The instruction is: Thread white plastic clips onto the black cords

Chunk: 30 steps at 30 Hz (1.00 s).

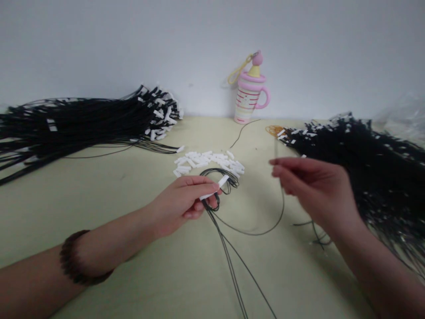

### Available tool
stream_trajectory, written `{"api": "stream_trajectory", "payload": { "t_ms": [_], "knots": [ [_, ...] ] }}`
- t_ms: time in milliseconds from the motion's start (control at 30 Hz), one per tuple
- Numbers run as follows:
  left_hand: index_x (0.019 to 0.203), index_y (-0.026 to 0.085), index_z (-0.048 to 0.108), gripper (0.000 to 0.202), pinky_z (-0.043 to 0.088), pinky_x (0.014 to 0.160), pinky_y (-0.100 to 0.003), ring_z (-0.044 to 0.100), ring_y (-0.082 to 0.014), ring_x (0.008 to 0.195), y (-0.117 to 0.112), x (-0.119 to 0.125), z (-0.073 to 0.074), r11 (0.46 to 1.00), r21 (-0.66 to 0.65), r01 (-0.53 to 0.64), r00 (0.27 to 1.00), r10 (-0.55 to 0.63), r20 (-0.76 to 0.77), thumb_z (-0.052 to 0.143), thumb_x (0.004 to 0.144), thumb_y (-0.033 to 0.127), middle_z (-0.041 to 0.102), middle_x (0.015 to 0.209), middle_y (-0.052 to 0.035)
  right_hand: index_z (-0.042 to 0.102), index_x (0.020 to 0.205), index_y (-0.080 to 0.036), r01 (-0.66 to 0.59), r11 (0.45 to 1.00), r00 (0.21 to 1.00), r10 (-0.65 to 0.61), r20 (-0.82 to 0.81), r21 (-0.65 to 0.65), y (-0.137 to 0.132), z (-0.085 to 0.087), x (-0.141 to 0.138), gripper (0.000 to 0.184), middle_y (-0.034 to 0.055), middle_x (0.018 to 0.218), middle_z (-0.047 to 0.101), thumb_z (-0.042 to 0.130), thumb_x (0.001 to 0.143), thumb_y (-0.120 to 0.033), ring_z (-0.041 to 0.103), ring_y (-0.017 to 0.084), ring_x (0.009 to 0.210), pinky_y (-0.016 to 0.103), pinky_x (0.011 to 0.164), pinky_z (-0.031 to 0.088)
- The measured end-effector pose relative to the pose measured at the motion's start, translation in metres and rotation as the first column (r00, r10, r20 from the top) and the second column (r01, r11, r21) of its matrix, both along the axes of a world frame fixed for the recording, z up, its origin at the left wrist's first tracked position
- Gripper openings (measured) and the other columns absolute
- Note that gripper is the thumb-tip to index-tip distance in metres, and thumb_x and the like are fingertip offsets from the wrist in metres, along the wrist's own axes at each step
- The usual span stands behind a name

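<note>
My left hand (184,201) is closed in a pinch on a small white clip (217,186) and a looped bunch of thin black cords (223,179) whose tails trail toward the table's near edge. My right hand (314,188) hovers to the right with fingers pressed together, holding the end of one thin black cord (280,208) that curves down and back to the left. A small heap of loose white clips (207,161) lies just beyond both hands.
A large bundle of black cords with white clips (83,122) lies at the left; another big pile (365,155) is at the right. A pink striped cup with a lid (249,95) stands by the wall. Orange rubber bands (274,130) sit near the right pile.
</note>
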<state>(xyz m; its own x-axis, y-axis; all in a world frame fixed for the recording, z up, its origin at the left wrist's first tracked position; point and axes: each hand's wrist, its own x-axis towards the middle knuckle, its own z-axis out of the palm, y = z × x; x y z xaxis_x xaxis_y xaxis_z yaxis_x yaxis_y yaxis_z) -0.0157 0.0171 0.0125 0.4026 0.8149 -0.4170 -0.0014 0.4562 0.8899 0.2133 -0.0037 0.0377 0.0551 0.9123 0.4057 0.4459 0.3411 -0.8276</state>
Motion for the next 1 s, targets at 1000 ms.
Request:
{"api": "stream_trajectory", "payload": {
  "t_ms": [1000],
  "knots": [
    [0.072,0.014,0.061,0.016,0.017,0.035,-0.010,0.032,-0.0007,0.042,0.000,-0.001,-0.005,1.000,0.026,-0.014,0.999,0.013,0.046,0.061,0.077,0.030,0.057,0.060,0.0004,0.050,0.065,-0.015,-0.324,0.930,0.885,0.362,0.293,-0.171,-0.022,-0.035,-0.043,0.020,-0.0016,0.060,0.047,0.039,0.083,-0.013,0.045,0.009,0.057,0.020,0.054,0.033]
  ]
}}
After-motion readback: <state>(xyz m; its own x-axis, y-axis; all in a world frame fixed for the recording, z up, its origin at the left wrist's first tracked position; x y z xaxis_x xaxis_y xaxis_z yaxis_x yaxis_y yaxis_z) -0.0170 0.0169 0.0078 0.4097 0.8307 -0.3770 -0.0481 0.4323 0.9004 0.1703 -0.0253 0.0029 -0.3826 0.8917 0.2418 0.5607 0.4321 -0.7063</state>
